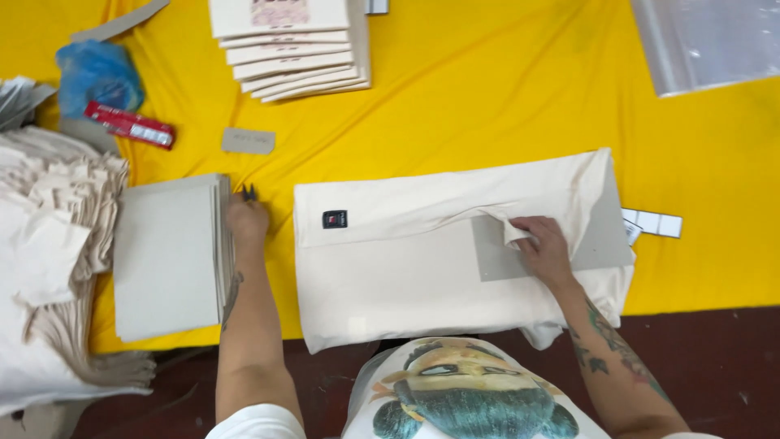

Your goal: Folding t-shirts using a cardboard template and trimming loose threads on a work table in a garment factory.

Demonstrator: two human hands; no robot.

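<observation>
A cream cloth garment (406, 268) lies spread on the yellow table cover (487, 106), with a small black label (335, 219) near its left edge. A grey cardboard sheet (605, 236) lies on its right part, partly under a fold of the cloth. My right hand (543, 248) rests on that sheet and pinches a cloth edge. My left hand (246, 218) is closed at the right edge of a stack of grey cardboard sheets (166, 256), beside small dark scissors tips (248, 193).
Folded packed garments (292, 49) are stacked at the top. A heap of cream cloth (49, 244) fills the left. A blue bag (97, 73), a red packet (130, 124), a grey card (248, 141), clear plastic bags (707, 41) and white tags (654, 222) lie around.
</observation>
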